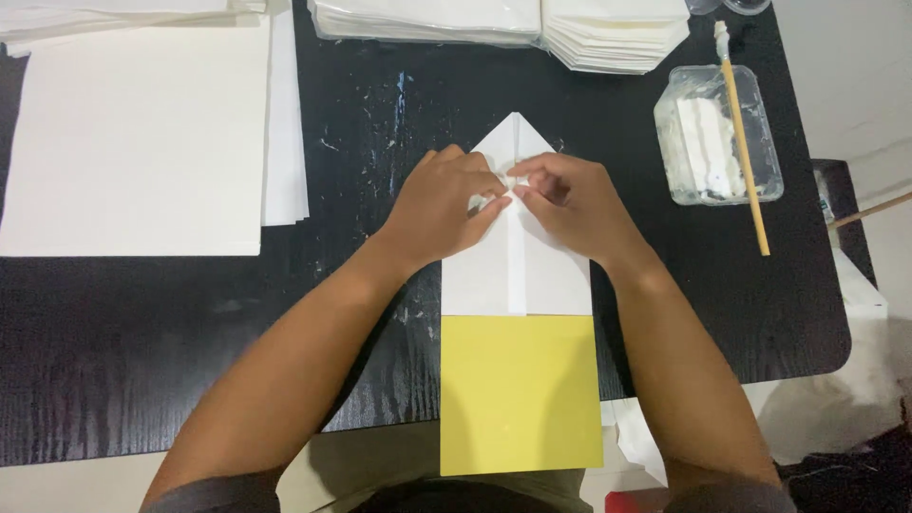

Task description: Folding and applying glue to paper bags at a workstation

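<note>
A white folded paper with a pointed far end lies on the black table. Both hands rest on its upper part. My left hand presses the paper's left flap with fingers bent toward the centre crease. My right hand pinches a small fold at the crease, fingertips meeting those of the left hand. A yellow sheet lies under the paper's near end and hangs over the table's front edge.
A stack of white sheets fills the left. Piles of folded white paper line the far edge. At right sits a clear plastic tub of white paste with a stick brush across it.
</note>
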